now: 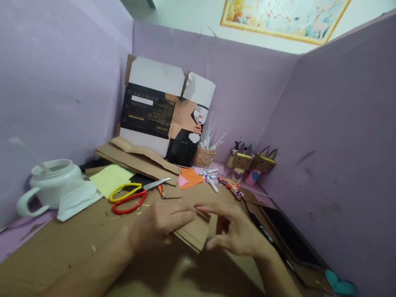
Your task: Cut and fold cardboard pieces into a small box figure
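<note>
Well left of the left grip stands a white pot; just beyond that grip lie red-and-yellow scissors. Left grip is clamped on folded cardboard, located between both grips. Right grip has thumb and fingers spread apart at the cardboard's right end; thumb contact cannot be confirmed.

Dim light, soft shadows

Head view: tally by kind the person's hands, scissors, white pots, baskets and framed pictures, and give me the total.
Hands: 2 (left hand, right hand)
Scissors: 1
White pot: 1
Basket: 1
Framed picture: 1
Total: 6
</note>
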Available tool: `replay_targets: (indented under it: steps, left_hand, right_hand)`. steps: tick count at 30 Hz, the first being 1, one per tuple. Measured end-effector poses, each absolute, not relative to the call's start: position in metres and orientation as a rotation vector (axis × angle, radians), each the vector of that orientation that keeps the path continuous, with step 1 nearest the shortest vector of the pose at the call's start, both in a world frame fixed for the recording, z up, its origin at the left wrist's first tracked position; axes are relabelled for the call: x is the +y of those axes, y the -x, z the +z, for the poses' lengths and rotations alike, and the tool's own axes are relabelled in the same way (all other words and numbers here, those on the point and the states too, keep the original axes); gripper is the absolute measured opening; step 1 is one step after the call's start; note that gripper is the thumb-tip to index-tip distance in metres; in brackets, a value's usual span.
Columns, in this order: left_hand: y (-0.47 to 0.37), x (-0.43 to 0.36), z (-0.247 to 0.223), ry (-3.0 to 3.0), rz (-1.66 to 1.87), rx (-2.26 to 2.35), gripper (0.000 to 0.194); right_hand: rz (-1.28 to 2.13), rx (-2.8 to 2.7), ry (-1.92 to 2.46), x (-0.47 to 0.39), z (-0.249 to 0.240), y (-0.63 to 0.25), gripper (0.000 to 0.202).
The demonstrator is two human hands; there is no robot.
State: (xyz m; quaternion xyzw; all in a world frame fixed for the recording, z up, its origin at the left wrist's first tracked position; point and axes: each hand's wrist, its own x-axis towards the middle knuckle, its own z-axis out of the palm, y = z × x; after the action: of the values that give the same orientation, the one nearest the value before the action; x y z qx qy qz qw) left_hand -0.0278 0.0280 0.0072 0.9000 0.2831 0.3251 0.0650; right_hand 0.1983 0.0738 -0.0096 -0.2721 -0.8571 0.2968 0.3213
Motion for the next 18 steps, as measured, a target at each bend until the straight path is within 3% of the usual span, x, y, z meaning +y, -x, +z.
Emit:
replay_targets:
  steps: [4, 7, 10, 14, 18]
  left_hand:
    - [0.024, 0.019, 0.016, -2.646, 0.789, 0.719, 0.040]
    - [0.013, 0.009, 0.017, -2.678, 0.599, 0.471, 0.044]
    - [0.005, 0.001, 0.019, -2.562, 0.576, 0.362, 0.040]
    - [0.007, 0.011, 0.018, -2.306, 0.931, 0.571, 0.025]
    - [0.013, 0.038, 0.012, -1.589, 1.461, 0.973, 0.031]
  right_hand:
    - [0.802, -1.980, 0.596, 0.081, 0.012, -0.223, 0.073]
    - [1.026, -2.303, 0.494, 0.077, 0.022, -0.215, 0.078]
    - [1.428, -2.550, 0.491, 0.066, 0.022, -0.201, 0.058]
    - [1.724, -2.189, 0.660, 0.062, 0.011, -0.195, 0.037]
    - [1.409, -1.475, 0.922, 0.069, -0.002, -0.182, 0.027]
